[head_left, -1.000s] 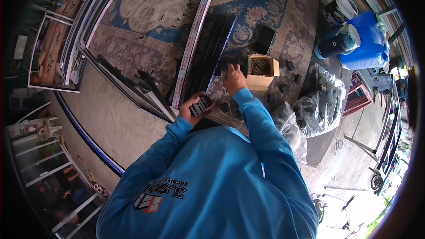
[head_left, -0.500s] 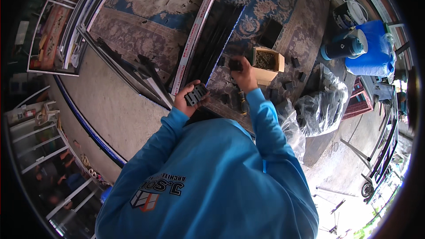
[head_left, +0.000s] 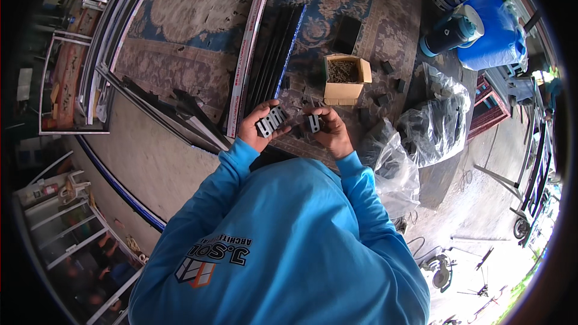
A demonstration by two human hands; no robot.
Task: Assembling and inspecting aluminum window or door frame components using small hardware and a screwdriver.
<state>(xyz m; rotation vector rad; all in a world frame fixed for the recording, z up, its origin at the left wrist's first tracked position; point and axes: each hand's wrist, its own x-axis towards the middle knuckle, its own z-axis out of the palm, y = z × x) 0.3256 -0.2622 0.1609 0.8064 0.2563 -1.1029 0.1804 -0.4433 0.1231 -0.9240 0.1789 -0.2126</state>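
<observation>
Metal window frames (head_left: 66, 84), pale and stacked, are seen at the far left, beside a patterned carpet (head_left: 198, 6) spread over the floor. Long dark profile strips (head_left: 274, 54) are laid on the carpet next to a white rail (head_left: 250, 48). Below these, the left hand (head_left: 260, 125) is closed around a small stack of dark metal brackets (head_left: 272, 120), the fingers wrapped beneath and the thumb pressed on top. Just to its right, the right hand (head_left: 331, 132) is pinched shut on a single dark bracket (head_left: 313, 123), held upright between thumb and fingertips; the two hands are near each other but apart. Above the right hand, an open cardboard box (head_left: 344, 78) filled with small dark screws is set on the carpet, with a black block (head_left: 347, 34) beyond it. Clear plastic bags (head_left: 436, 120) of dark parts are found further right, and a blue drum (head_left: 490, 30) with a dark canister (head_left: 448, 33) at the far right.
</observation>
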